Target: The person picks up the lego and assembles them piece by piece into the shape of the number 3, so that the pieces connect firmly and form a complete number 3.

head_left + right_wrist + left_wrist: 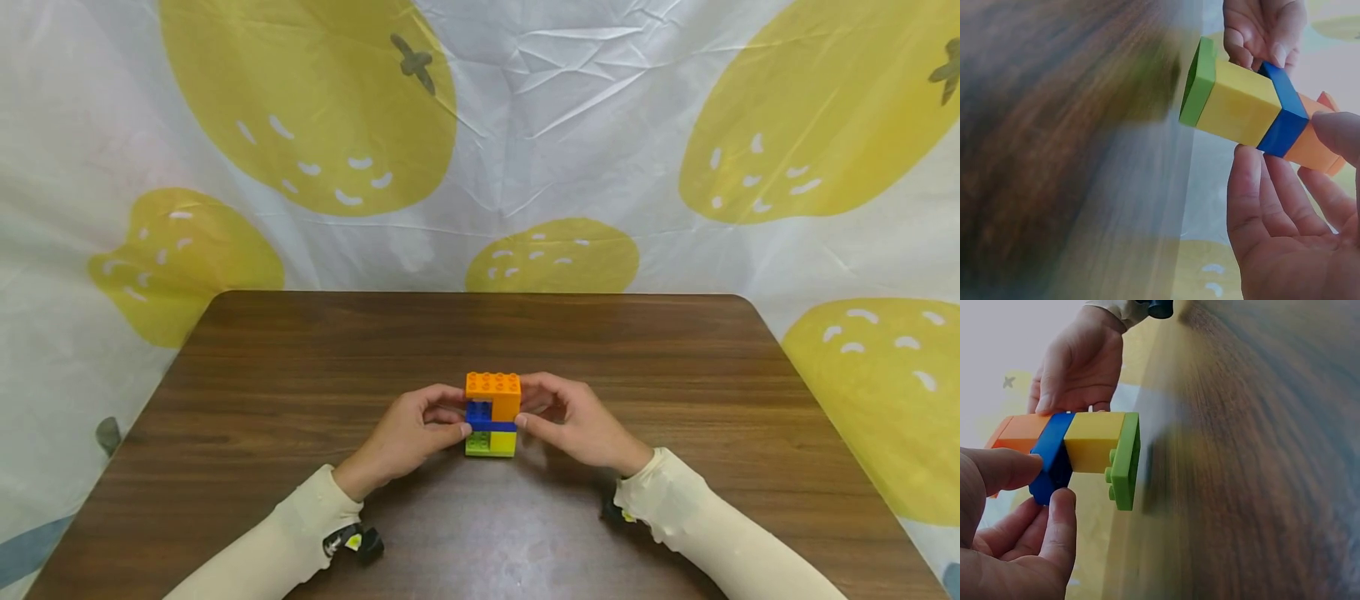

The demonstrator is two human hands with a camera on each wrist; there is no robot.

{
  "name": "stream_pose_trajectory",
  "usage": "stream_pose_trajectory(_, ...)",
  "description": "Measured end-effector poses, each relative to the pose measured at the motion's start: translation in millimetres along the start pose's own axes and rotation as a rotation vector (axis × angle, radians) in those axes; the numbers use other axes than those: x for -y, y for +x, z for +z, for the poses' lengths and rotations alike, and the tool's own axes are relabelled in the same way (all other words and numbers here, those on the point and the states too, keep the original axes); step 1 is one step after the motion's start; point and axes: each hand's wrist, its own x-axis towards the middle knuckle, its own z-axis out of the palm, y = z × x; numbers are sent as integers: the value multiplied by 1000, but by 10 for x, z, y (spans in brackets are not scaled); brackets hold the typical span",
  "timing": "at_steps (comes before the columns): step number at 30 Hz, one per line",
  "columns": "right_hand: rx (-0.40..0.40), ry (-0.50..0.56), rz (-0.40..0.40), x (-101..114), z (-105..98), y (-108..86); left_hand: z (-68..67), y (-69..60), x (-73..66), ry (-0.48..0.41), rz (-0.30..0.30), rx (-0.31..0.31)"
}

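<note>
Between both hands is a stack of toy building bricks: a green plate (1127, 462) at the bottom, then a yellow brick (1238, 103), a blue plate (1285, 115), an orange brick (506, 407) and an orange studded plate (492, 383) on top. The stack is upright and appears held just above the table. My left hand (408, 429) pinches the blue plate's left end between thumb and fingers. From the right, my right hand (577, 421) grips the stack, its thumb on the orange brick near the blue plate and its fingers around the far side.
A brown wood-grain table (337, 350) with rounded far corners lies beneath the hands. Behind it hangs a white cloth (495, 150) printed with large yellow fruit. Dark wrist devices (363, 542) hang below the cream sleeves (292, 533).
</note>
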Motion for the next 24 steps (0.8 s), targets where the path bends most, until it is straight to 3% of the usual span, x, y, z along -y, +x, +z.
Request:
stream_pose_trajectory(10, -42, 59, 19, -10, -7, -3, 21, -22, -73, 18, 19, -9)
stream_pose_trajectory(24, -88, 104, 62, -35, 0, 10, 56, -8, -96, -49, 25, -34)
